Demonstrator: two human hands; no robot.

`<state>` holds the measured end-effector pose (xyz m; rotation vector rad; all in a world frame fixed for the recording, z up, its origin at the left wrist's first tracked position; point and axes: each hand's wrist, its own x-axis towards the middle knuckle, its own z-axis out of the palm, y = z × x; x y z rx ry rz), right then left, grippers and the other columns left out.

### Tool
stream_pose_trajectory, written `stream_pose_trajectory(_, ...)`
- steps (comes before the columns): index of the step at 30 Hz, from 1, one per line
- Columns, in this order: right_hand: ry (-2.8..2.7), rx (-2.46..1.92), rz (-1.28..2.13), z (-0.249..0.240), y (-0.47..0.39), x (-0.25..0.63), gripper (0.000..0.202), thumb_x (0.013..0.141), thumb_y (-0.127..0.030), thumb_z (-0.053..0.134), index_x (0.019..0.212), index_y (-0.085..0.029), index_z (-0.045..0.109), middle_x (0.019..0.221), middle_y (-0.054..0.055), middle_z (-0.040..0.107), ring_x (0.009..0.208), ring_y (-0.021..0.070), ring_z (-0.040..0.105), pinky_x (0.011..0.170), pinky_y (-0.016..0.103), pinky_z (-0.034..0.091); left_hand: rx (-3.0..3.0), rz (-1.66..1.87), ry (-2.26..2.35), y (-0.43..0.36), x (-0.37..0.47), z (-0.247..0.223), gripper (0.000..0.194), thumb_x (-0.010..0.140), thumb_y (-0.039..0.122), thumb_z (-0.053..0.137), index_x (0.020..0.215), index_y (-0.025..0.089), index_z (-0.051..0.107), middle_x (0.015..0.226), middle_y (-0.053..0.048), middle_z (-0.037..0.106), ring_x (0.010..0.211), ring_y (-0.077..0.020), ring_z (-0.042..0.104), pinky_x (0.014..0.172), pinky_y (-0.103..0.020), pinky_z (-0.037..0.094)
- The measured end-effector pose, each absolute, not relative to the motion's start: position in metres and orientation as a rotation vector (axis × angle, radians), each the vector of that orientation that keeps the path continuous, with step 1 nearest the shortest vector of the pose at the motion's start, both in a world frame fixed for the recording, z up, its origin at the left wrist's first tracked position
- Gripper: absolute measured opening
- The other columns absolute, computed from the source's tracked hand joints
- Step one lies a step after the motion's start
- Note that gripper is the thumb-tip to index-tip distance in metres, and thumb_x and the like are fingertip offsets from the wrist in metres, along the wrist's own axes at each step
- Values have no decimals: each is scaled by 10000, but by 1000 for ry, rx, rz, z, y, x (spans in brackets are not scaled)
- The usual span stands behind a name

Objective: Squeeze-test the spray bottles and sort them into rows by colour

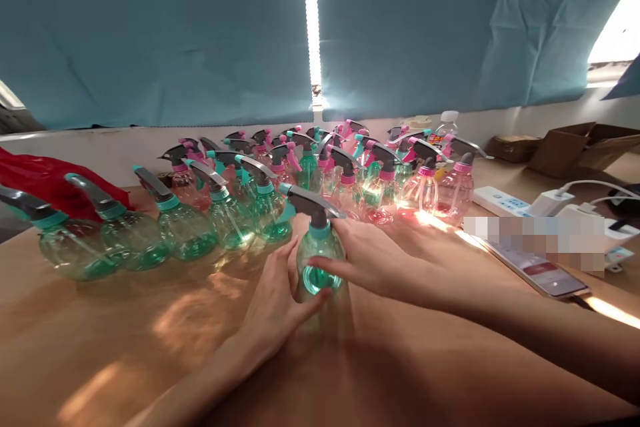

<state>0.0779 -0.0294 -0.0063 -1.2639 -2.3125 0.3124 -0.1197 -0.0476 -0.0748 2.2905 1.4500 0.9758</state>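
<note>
Between my two hands stands a clear green spray bottle [320, 253] with a teal collar and a grey trigger head, upright at the middle of the table. My left hand [277, 303] wraps its left side, thumb across the lower front. My right hand [363, 253] holds it from the right, with its thumb across the front and the other fingers partly hidden behind the bottle. Just to the left, a row of green spray bottles [187, 233] lines the table. Behind and to the right are several pink spray bottles [456, 190].
A red plastic bag [60, 177] lies at the far left. On the right are a power strip [500, 200] with chargers, a phone [535, 270] on a cable and an open cardboard box [565, 150]. A clear capped bottle [447, 125] stands behind. Blue-green curtains [175, 33] hang at the back.
</note>
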Motion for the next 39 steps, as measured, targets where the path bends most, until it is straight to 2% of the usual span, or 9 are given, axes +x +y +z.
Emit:
stream_pose_trajectory(4, -2439, -1282, 266, 16, -67, 99, 311, 870, -444, 600, 1026, -177, 637, 996, 84, 691, 920, 274, 642, 755, 393, 500, 2272, 901, 1163, -61, -98, -71, 658, 858, 447, 638, 1385, 284, 279, 1332, -103, 491, 1209, -313, 499, 972, -496, 441)
stream_pose_trajectory(9, -2447, -1200, 396, 32, -78, 129, 453, 826, -472, 650, 1180, -195, 594, 1186, 102, 622, 1064, 270, 581, 855, 402, 506, 2243, 872, 996, -69, -81, -69, 695, 842, 418, 669, 1405, 290, 281, 1317, -97, 526, 1160, -318, 542, 938, -467, 474)
stream_pose_trajectory(13, -2261, -1074, 723, 26, -66, 145, 583, 757, -451, 721, 1260, -231, 523, 1057, 51, 659, 935, 215, 628, 745, 336, 538, 2262, 874, 826, -61, -64, -75, 755, 815, 390, 692, 1430, 263, 273, 1326, -106, 519, 1208, -324, 507, 1001, -464, 431)
stream_pose_trajectory(16, -2098, -978, 864, 16, -58, 152, 527, 788, -412, 683, 1244, -204, 522, 899, 32, 670, 790, 188, 645, 607, 299, 523, 2289, 875, 727, -52, -47, -80, 790, 785, 400, 713, 1425, 222, 284, 1359, -136, 487, 1237, -352, 473, 1034, -500, 390)
stream_pose_trajectory(20, -1936, -843, 864, 4, -51, 160, 429, 825, -371, 654, 1210, -224, 535, 1158, 76, 641, 1016, 226, 631, 734, 331, 542, 2300, 849, 575, -40, -25, -78, 786, 771, 420, 716, 1409, 214, 305, 1368, -134, 475, 1255, -372, 447, 1038, -511, 385)
stream_pose_trajectory(22, -1925, -847, 839, 1, -49, 163, 352, 840, -359, 643, 1159, -237, 557, 1151, 57, 642, 989, 212, 638, 773, 341, 538, 2311, 829, 529, -36, -19, -76, 797, 768, 423, 713, 1414, 212, 297, 1365, -138, 473, 1256, -378, 444, 1033, -515, 390)
stream_pose_trajectory(25, -1913, -896, 782, 1, -47, 165, 291, 831, -318, 653, 1102, -244, 578, 1012, 19, 663, 871, 183, 647, 749, 329, 529, 2356, 812, 567, -31, -20, -76, 806, 779, 451, 706, 1422, 209, 285, 1367, -148, 464, 1257, -369, 443, 1032, -512, 386)
stream_pose_trajectory(30, -1838, -860, 793, -6, -32, 154, 232, 847, -248, 593, 1078, -235, 593, 989, 22, 663, 842, 166, 643, 736, 312, 518, 2505, 683, 687, -24, -42, -74, 717, 877, 596, 564, 1430, 221, 305, 1362, -133, 483, 1241, -321, 457, 1041, -487, 377)
stream_pose_trajectory(39, -1894, -779, 733, -13, 3, 148, 181, 857, -186, 536, 1018, -214, 612, 806, -13, 605, 712, 134, 564, 739, 312, 482, 2611, 584, 1193, -2, -95, -78, 439, 964, 473, 457, 1313, 206, 475, 1361, -125, 484, 1225, -303, 491, 1014, -458, 419)
